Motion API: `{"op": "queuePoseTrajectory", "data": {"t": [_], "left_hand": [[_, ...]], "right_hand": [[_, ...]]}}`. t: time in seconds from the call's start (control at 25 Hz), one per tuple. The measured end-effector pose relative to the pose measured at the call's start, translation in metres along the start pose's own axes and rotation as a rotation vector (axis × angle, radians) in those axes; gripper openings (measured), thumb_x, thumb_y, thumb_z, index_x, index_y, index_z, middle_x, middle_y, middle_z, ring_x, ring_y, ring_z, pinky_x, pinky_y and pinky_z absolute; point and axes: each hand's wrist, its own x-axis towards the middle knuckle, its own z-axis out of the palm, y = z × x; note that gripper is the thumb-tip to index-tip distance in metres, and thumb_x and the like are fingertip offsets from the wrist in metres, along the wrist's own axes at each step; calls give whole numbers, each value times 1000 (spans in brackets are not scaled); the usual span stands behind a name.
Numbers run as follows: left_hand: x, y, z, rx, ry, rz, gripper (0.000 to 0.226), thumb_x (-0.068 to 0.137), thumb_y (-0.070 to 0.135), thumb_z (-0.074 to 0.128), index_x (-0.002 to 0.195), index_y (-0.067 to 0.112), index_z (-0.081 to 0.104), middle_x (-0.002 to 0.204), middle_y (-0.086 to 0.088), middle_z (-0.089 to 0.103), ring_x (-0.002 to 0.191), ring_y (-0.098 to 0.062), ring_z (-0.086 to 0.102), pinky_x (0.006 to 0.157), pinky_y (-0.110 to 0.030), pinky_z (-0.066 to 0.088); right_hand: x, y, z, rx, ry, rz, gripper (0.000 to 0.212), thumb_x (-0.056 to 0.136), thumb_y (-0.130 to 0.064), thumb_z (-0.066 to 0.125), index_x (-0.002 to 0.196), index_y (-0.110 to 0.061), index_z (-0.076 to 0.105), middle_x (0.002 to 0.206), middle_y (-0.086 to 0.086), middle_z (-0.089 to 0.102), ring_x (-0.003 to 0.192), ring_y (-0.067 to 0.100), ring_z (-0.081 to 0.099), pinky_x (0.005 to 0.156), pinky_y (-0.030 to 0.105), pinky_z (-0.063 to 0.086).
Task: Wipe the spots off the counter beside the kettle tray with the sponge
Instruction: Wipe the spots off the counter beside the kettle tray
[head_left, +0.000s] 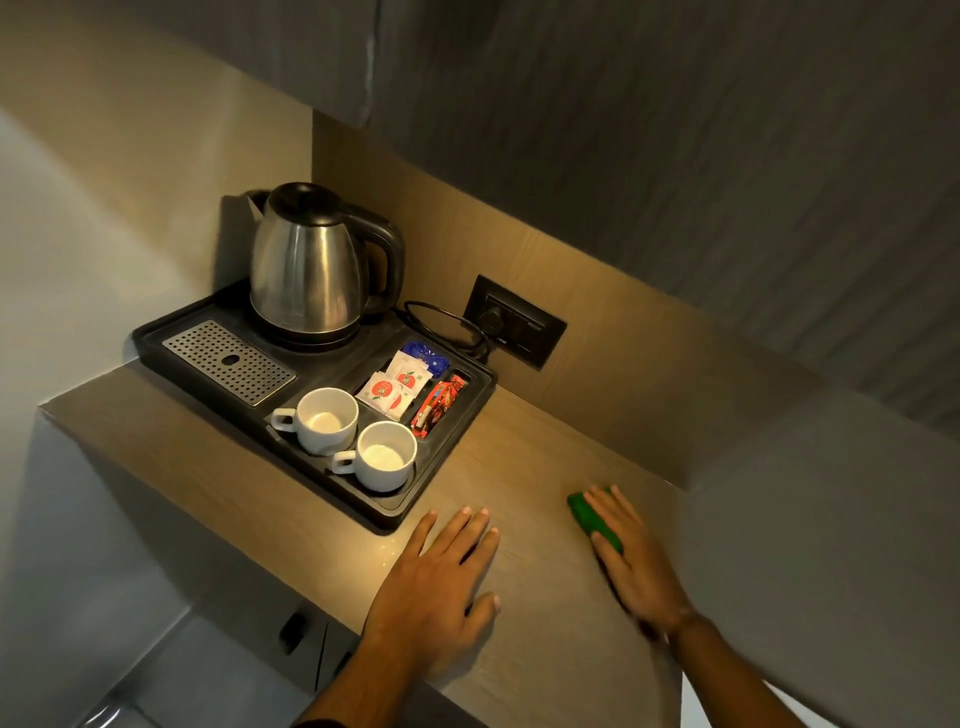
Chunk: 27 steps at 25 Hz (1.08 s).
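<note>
The right hand (631, 558) presses the green sponge (592, 517) flat on the bench (524, 467) to scrub; the left hand (441, 577), open-palmed by the tray (457, 415), braces.

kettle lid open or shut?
Shut: the black lid sits flat on the kettle, with no gap showing.

One head-worn wide-angle view looks forward and steeply down, from close above, onto the pale wood-grain bench (524, 467) corner.
</note>
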Motion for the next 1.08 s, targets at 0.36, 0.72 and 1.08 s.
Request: {"op": "queuePoseTrajectory", "data": {"t": [0.36, 0.72, 1.08], "left_hand": [[-1, -1, -3, 16, -38, 10, 74, 101, 65, 26, 163, 29, 10, 173, 5, -1, 157, -16, -9, 124, -50, -5], [7, -2, -9, 65, -64, 92, 75, 101, 61, 23, 163, 21, 15, 174, -3, 5, 158, -21, -5, 126, -55, 1], [-8, 3, -2, 81, -79, 38, 73, 103, 58, 27, 163, 19, 14, 174, -5, 5, 158, -23, -5, 127, -57, 3]], "right_hand": [[-80, -59, 28, -60, -60, -42, 53, 110, -43, 35, 160, -46, 18, 171, -22, 13, 159, 10, 0, 126, 43, 5], [-38, -100, 28, -74, 122, 295, 55, 108, -27, 44, 160, -35, 27, 170, -7, 24, 159, 19, 8, 130, 47, 5], [-95, -77, 9, -56, 125, 410, 54, 108, -22, 47, 158, -32, 32, 169, -6, 26, 159, 23, 10, 129, 49, 11]]}}
